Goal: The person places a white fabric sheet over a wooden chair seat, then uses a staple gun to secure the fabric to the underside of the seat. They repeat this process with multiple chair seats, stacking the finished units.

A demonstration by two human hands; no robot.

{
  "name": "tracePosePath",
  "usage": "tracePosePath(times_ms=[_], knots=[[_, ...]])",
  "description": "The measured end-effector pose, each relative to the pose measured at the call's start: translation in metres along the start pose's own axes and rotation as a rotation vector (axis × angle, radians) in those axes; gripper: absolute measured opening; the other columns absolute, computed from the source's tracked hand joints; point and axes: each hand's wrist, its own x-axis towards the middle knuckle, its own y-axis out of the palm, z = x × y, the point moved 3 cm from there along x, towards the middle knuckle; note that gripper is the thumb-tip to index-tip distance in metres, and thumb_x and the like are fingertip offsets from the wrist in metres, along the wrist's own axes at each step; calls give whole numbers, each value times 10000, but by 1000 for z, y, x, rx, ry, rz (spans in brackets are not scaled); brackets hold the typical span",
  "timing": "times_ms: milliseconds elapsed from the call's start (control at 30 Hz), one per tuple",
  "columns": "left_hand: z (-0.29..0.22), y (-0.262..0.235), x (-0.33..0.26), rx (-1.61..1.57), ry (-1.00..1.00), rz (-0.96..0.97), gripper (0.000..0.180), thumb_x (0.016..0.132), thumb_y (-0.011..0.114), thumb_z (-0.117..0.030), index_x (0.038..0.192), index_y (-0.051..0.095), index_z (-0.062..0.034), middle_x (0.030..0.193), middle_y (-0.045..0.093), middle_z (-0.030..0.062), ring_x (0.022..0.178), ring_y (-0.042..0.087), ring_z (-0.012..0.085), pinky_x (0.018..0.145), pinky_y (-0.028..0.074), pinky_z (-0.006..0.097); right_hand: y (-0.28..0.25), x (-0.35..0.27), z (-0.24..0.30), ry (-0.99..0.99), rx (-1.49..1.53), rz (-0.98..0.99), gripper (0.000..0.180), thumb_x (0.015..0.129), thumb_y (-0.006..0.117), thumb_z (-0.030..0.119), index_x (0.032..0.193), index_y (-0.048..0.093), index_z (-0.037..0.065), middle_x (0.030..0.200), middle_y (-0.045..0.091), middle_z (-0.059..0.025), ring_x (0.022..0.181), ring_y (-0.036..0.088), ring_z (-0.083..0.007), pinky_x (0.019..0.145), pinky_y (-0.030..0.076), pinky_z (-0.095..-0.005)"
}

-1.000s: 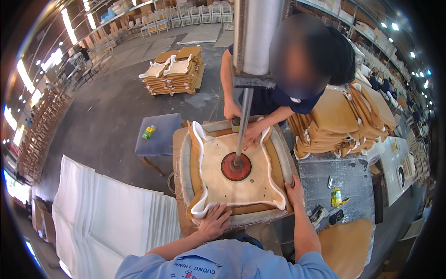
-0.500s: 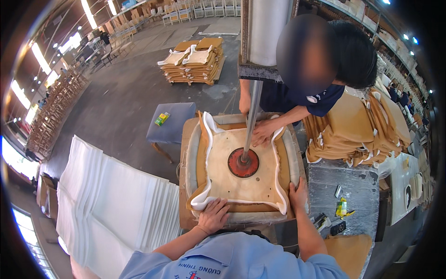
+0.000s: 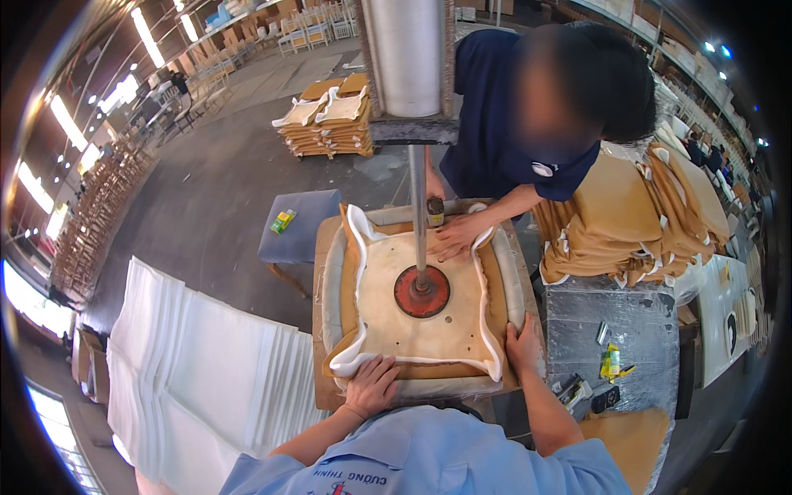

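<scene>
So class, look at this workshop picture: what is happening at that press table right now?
A tan square seat panel wrapped in white foam edging lies on the bench under a red round press disc on a metal rod. The wearer's left hand presses the near edge, and the right hand rests on the right side. A co-worker's hand lies flat on the far edge.

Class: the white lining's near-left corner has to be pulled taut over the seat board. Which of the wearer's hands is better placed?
Probably the left hand: it rests on the lining at that corner. The right hand is on the far-right edge.
</scene>
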Motion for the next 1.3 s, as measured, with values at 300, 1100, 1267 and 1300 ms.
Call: tracePosePath(times_ms=[300, 1100, 1267, 1300], knots=[[-4, 3, 1, 8, -11, 1, 338, 908, 695, -228, 1224, 725, -111, 1421, 655, 111, 1319, 616, 349, 1146, 448, 510, -3, 0, 1, -55, -3, -43, 637, 979, 670, 315, 1496, 475, -1, 1379, 581, -317, 1252, 574, -508, 1039, 485, -558], [-13, 10, 2, -5, -39, -15, 329, 914, 689, -225, 1213, 729, -94, 1422, 653, 132, 1331, 603, 380, 1153, 433, 538, -8, 13, 3, -64, 45, -49, 611, 967, 674, 286, 1474, 493, -3, 1331, 607, -324, 1218, 594, -509, 1029, 487, -550], [-10, 8, -2, 1, -39, 8, 345, 914, 684, -213, 1235, 719, -94, 1438, 641, 138, 1342, 591, 396, 1170, 417, 545, -5, 8, 0, -64, 97, -38, 631, 956, 688, 294, 1485, 491, 11, 1349, 603, -326, 1251, 580, -504, 1059, 473, -540], [-10, 7, -2, -6, -35, 8, 347, 914, 683, -210, 1239, 717, -94, 1441, 640, 138, 1345, 588, 397, 1174, 413, 546, -5, 7, -2, -72, 101, -46, 645, 954, 692, 297, 1495, 485, 13, 1367, 598, -324, 1266, 574, -503, 1070, 468, -535]])
